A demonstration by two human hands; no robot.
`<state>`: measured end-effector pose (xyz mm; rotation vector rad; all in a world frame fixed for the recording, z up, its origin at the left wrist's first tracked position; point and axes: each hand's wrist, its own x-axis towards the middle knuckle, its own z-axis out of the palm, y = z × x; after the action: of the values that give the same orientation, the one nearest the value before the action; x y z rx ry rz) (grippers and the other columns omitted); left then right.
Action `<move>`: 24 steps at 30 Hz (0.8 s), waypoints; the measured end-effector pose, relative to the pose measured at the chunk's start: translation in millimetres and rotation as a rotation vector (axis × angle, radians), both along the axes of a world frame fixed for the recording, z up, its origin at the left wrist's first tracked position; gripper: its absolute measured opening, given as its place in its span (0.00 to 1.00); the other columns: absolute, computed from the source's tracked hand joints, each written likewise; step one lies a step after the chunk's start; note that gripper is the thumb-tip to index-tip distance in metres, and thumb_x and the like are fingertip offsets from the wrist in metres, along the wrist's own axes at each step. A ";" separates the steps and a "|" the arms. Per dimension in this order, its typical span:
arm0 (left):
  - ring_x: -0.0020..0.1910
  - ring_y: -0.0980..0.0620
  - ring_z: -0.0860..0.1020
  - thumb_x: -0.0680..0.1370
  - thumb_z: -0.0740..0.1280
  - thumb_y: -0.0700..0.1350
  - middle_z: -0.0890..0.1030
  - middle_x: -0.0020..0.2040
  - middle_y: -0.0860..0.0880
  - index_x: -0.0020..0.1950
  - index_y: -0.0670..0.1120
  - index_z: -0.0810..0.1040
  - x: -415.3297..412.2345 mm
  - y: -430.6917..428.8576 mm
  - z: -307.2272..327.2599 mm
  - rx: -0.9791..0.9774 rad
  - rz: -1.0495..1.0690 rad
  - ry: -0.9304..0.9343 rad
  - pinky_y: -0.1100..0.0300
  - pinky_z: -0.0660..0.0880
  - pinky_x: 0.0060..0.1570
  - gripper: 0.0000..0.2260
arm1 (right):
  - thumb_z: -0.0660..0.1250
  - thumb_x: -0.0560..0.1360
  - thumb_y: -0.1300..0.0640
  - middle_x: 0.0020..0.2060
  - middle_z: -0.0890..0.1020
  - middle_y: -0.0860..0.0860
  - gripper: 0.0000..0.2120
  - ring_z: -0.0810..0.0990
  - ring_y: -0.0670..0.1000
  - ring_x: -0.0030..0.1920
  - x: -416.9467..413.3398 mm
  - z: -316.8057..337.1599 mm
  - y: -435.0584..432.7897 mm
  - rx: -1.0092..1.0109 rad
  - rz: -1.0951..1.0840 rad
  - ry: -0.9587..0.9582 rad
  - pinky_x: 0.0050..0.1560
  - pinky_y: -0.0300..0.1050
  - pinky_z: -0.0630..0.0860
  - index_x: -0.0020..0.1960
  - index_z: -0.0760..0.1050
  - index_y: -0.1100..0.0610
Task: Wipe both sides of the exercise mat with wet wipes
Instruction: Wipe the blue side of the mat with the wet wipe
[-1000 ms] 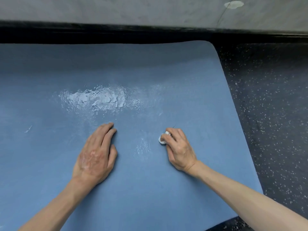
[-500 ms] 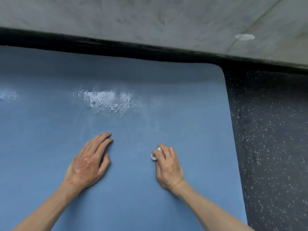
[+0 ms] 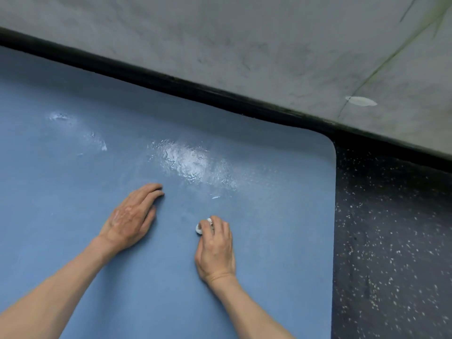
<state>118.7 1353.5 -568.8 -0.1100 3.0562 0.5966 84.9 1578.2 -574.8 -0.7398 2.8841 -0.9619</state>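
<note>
Lead: Closer together now, those hands. Over the last second the right hand [image 3: 216, 250] has slid its wet wipe [image 3: 200, 228] in toward the left hand [image 3: 129, 220]. The view has tilted too, so the far edge of the exercise mat [image 3: 61, 241] runs on a slant.

Colour: Take it from the left. The blue mat lies flat and fills most of the view, with a thin wet streak [image 3: 97, 140] glinting near its far left side.

Lead: Next, the left hand. It is palm down on the mat with the fingers stretched forward and the grip apart, holding nothing.

Colour: Just beyond those fingertips and a touch to the right, a wide wet patch [image 3: 190, 165] shines on the mat.

Lead: Then the wipe, a small white wad on the mat's near right half. Only a bit of it peeks out past the right fingertips.

Colour: And that right grip is clamped on it, fingers curled over the wad and pressing it onto the mat.

Lead: Further right, the mat ends at a rounded far corner. Past it is dark speckled floor [image 3: 391, 241].

Colour: A black skirting strip [image 3: 171, 79] runs along behind, under a grey wall [image 3: 244, 45], with a white blotch [image 3: 360, 101] on the wall at far right.
</note>
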 end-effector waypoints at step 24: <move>0.69 0.50 0.69 0.76 0.57 0.48 0.72 0.69 0.47 0.67 0.43 0.73 -9.7 41.7 -17.1 0.140 0.033 0.058 0.58 0.61 0.69 0.20 | 0.66 0.77 0.61 0.39 0.71 0.49 0.02 0.66 0.48 0.39 -149.1 7.9 -20.0 0.074 0.139 0.091 0.40 0.42 0.62 0.46 0.76 0.56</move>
<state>109.0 1395.2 -585.9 -0.1425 3.0605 0.8281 -64.2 1558.1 -566.9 -0.9875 2.8792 -0.8229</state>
